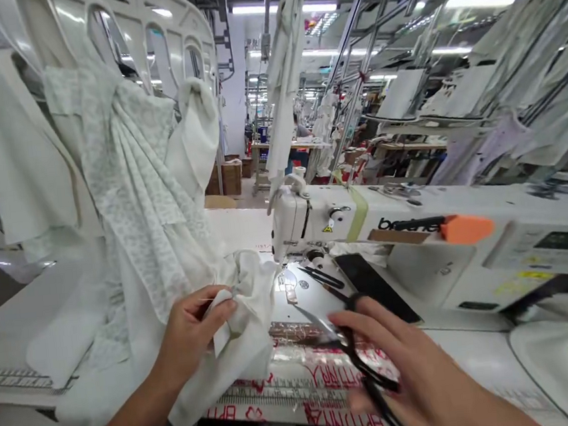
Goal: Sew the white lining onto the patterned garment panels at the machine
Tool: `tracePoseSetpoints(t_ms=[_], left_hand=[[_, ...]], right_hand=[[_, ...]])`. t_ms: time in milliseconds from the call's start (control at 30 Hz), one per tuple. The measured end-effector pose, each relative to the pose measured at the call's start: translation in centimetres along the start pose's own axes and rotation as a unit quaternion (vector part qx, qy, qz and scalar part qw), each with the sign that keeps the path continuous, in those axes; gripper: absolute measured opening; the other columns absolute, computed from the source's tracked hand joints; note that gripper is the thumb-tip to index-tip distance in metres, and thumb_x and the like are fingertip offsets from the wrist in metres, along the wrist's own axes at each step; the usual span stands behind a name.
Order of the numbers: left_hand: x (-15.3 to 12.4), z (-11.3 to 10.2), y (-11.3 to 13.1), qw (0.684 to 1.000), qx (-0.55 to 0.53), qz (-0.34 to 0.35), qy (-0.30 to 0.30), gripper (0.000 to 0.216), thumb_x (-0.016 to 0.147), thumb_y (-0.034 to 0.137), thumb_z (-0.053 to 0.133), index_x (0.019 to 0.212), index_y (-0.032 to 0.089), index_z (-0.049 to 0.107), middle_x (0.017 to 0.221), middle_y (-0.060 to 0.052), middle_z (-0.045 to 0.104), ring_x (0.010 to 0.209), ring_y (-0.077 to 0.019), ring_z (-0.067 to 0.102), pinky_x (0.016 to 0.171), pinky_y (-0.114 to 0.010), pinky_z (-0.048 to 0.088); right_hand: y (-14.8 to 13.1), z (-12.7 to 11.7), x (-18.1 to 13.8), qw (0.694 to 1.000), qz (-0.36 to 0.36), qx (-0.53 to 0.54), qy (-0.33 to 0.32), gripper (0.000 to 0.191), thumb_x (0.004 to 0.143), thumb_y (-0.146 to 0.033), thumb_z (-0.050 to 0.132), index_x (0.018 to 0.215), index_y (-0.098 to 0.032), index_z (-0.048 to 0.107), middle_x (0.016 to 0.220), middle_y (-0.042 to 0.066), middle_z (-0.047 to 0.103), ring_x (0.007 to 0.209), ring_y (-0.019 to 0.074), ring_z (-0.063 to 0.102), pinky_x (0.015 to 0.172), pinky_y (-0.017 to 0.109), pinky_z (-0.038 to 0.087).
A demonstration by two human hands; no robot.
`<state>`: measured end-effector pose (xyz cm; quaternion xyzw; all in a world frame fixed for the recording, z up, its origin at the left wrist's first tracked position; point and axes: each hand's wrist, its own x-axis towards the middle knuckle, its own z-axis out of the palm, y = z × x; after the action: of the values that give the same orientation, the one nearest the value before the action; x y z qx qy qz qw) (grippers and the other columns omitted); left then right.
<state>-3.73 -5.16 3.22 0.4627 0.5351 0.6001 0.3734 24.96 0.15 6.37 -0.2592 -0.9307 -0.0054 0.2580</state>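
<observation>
My left hand (195, 329) pinches a fold of white fabric (247, 324) between thumb and fingers, left of the needle area. The fabric bunches up and joins a pale leaf-patterned piece (135, 187) that drapes down from above. In my right hand (397, 349) is a pair of black-handled scissors (344, 341). Their blades are parted and point toward the fabric, without touching it. A white sewing machine (324, 216) stands just beyond both hands. On its bed lie tweezers (323, 277) and a dark flat rectangular object (374, 285).
A white hanger frame (184, 15) holds garment pieces at the left. An orange-ended tool (466, 227) sits against the machine's arm. Ruler strips (281, 393) and red lettering run along the table's front edge. More white fabric hangs at upper right; workstations and a person appear farther back.
</observation>
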Motion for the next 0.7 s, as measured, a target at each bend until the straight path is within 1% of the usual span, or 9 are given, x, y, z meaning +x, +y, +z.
tracePoseSetpoints(t_ms=[33, 100, 167, 233, 333, 400, 500, 600, 700], left_hand=[[-0.2, -0.1, 0.0, 1.0, -0.002, 0.004, 0.001, 0.026, 0.074, 0.041, 0.068, 0.087, 0.018, 0.067, 0.064, 0.002, 0.054, 0.059, -0.0087, 0.044, 0.052, -0.015, 0.037], [-0.4, -0.4, 0.1, 1.0, -0.009, 0.014, 0.007, 0.025, 0.075, 0.039, 0.068, 0.088, 0.018, 0.067, 0.062, 0.002, 0.051, 0.057, -0.0079, 0.041, 0.052, -0.015, 0.035], [-0.6, -0.7, 0.2, 0.999, -0.018, 0.023, 0.013, 0.023, 0.075, 0.037, 0.068, 0.087, 0.018, 0.067, 0.063, 0.002, 0.051, 0.058, -0.0078, 0.041, 0.052, -0.014, 0.034], [-0.6, -1.0, 0.3, 0.999, -0.03, 0.031, 0.011, 0.022, 0.075, 0.035, 0.068, 0.086, 0.017, 0.068, 0.065, 0.002, 0.053, 0.059, -0.0081, 0.042, 0.053, -0.014, 0.034], [-0.5, -1.3, 0.5, 0.998, -0.048, 0.036, 0.003, 0.02, 0.076, 0.033, 0.067, 0.086, 0.016, 0.068, 0.069, 0.001, 0.056, 0.062, -0.0088, 0.044, 0.055, -0.015, 0.036], [-0.4, -1.4, 0.5, 0.998, -0.06, 0.036, 0.0, 0.019, 0.077, 0.033, 0.065, 0.085, 0.016, 0.068, 0.069, 0.001, 0.056, 0.063, -0.0086, 0.044, 0.056, -0.015, 0.036], [-0.3, -1.5, 0.3, 0.996, -0.077, 0.03, -0.01, 0.019, 0.078, 0.034, 0.065, 0.08, 0.015, 0.066, 0.065, 0.002, 0.052, 0.06, -0.0078, 0.042, 0.054, -0.015, 0.035], [-0.4, -1.4, 0.2, 0.996, -0.086, 0.026, -0.02, 0.022, 0.079, 0.035, 0.064, 0.074, 0.014, 0.063, 0.062, 0.002, 0.048, 0.058, -0.0076, 0.04, 0.053, -0.016, 0.035], [-0.5, -1.1, 0.6, 0.997, -0.064, 0.032, -0.039, 0.018, 0.08, 0.032, 0.063, 0.075, 0.014, 0.064, 0.067, 0.001, 0.053, 0.062, -0.0087, 0.044, 0.056, -0.016, 0.036]], right_hand=[[-0.6, 0.4, 1.9, 1.0, -0.018, 0.015, -0.013, 0.054, 0.079, -0.047, 0.059, 0.124, -0.019, 0.049, 0.108, 0.013, 0.053, 0.091, 0.0233, 0.058, 0.072, 0.031, 0.051], [-1.6, 1.3, 5.0, 0.997, -0.041, 0.036, -0.052, 0.062, 0.075, -0.05, 0.064, 0.125, -0.017, 0.046, 0.105, 0.013, 0.051, 0.09, 0.0252, 0.056, 0.073, 0.036, 0.05], [-2.4, 2.1, 7.1, 0.994, -0.048, 0.041, -0.086, 0.064, 0.073, -0.048, 0.067, 0.126, -0.019, 0.045, 0.104, 0.012, 0.051, 0.091, 0.0266, 0.054, 0.074, 0.04, 0.049], [-2.9, 2.6, 8.3, 0.991, -0.053, 0.041, -0.115, 0.065, 0.072, -0.046, 0.07, 0.126, -0.02, 0.046, 0.102, 0.011, 0.052, 0.091, 0.0265, 0.054, 0.073, 0.039, 0.048], [-2.9, 3.2, 8.9, 0.989, -0.076, 0.03, -0.122, 0.064, 0.071, -0.048, 0.071, 0.124, -0.02, 0.049, 0.092, 0.008, 0.055, 0.08, 0.0226, 0.055, 0.065, 0.033, 0.046], [-2.7, 3.7, 8.9, 0.991, -0.101, 0.017, -0.092, 0.057, 0.076, -0.049, 0.066, 0.122, -0.019, 0.051, 0.085, 0.007, 0.057, 0.073, 0.0206, 0.056, 0.059, 0.03, 0.043], [-2.2, 4.5, 8.8, 0.991, -0.129, 0.007, -0.047, 0.041, 0.085, -0.039, 0.057, 0.118, -0.015, 0.053, 0.078, 0.006, 0.058, 0.066, 0.0189, 0.056, 0.055, 0.028, 0.04], [-1.9, 4.9, 8.4, 0.99, -0.121, 0.045, -0.05, 0.032, 0.088, -0.03, 0.05, 0.114, -0.011, 0.054, 0.073, 0.006, 0.058, 0.061, 0.0177, 0.055, 0.053, 0.027, 0.039], [-1.9, 4.7, 7.2, 0.991, -0.099, 0.084, -0.024, 0.033, 0.089, -0.03, 0.051, 0.118, -0.014, 0.052, 0.071, 0.004, 0.058, 0.059, 0.0152, 0.054, 0.052, 0.024, 0.04]])
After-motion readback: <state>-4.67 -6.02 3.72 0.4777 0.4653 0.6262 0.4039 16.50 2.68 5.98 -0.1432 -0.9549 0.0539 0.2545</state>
